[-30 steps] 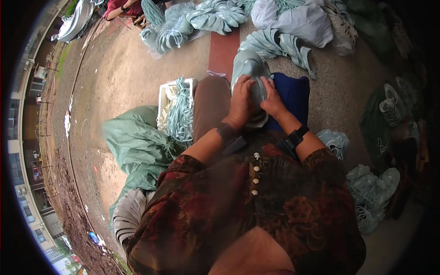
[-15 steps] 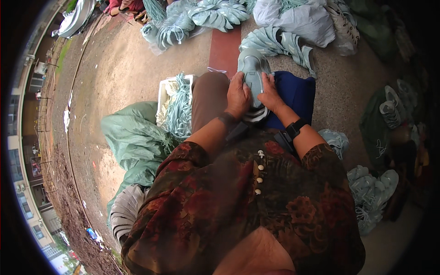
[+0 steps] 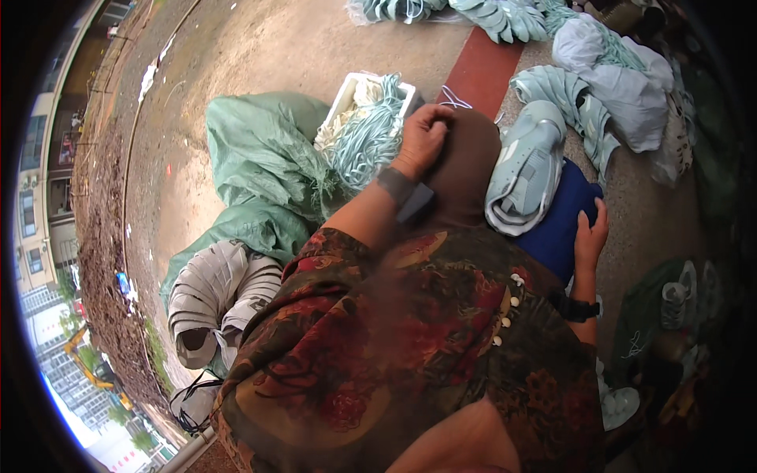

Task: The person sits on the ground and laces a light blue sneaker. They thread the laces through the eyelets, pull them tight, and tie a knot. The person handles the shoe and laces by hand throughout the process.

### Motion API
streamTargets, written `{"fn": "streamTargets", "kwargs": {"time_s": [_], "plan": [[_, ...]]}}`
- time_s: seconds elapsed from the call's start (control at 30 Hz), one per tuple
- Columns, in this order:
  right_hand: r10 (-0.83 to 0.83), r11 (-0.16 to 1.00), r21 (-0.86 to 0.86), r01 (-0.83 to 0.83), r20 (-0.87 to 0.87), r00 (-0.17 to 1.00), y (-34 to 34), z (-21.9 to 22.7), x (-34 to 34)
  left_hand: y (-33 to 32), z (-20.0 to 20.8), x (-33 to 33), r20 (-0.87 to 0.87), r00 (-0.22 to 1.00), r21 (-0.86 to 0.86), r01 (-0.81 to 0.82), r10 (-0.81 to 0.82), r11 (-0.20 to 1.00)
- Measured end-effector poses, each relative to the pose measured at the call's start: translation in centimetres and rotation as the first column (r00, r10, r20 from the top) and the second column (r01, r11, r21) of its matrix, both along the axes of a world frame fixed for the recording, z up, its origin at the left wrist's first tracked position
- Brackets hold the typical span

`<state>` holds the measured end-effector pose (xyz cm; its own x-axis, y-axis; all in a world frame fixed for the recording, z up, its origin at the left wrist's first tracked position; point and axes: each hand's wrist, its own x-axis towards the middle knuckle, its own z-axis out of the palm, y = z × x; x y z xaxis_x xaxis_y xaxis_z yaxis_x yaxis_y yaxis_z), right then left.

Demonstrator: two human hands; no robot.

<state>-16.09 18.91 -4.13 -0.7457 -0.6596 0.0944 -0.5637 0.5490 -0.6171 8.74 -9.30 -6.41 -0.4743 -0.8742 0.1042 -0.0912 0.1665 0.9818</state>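
Note:
A pale green shoe upper lies across my lap, partly over a blue cloth, with its opening and tongue facing up. Neither hand touches it. My left hand is at the brown-covered knee, its fingers curled in. A thin white lace lies just past those fingertips, and whether they pinch it is hidden. Over at the right edge of the blue cloth is my right hand, fingers apart and holding nothing.
A white box full of pale green and cream laces stands left of my knee. Green sacks and stacked grey shoe uppers lie further left. More pale green uppers and a white plastic bag are ahead.
Both hands have let go of the shoe upper, which now lies turned over on my lap. My left hand has moved to the knee near the lace, my right hand out to the right.

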Motion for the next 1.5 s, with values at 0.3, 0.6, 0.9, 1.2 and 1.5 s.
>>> {"fn": "streamTargets", "kwargs": {"time_s": [0.3, 0.6, 0.9, 1.2, 1.5], "plan": [[-0.004, 0.999, 0.050, 0.008, -0.082, 0.997, -0.7, -1.4, -0.1, -4.2, -17.6, 10.2, 0.613, 0.767, -0.002, -0.240, 0.191, 0.971], [-0.002, 0.995, 0.099, 0.006, -0.040, 0.999, -2.2, -0.7, -0.4, -9.9, -21.9, 14.0, 0.726, 0.589, -0.231, -0.276, 0.355, 0.933], [-0.007, 0.992, 0.126, 0.011, -0.033, 0.999, -2.7, -0.2, -0.3, -11.8, -19.5, 14.3, 0.865, 0.480, 0.005, -0.303, 0.148, 0.953], [-0.006, 0.994, 0.112, 0.011, -0.044, 0.999, -1.3, -1.4, -0.2, -10.8, -12.6, 16.7, 0.882, 0.458, -0.011, -0.210, 0.108, 0.978], [0.317, 0.949, 0.039, -0.314, -0.121, 0.941, -7.8, 5.3, 3.0, -0.9, 5.3, 5.9, 0.117, 0.903, 0.161, 0.393, -0.413, 0.905]]}}
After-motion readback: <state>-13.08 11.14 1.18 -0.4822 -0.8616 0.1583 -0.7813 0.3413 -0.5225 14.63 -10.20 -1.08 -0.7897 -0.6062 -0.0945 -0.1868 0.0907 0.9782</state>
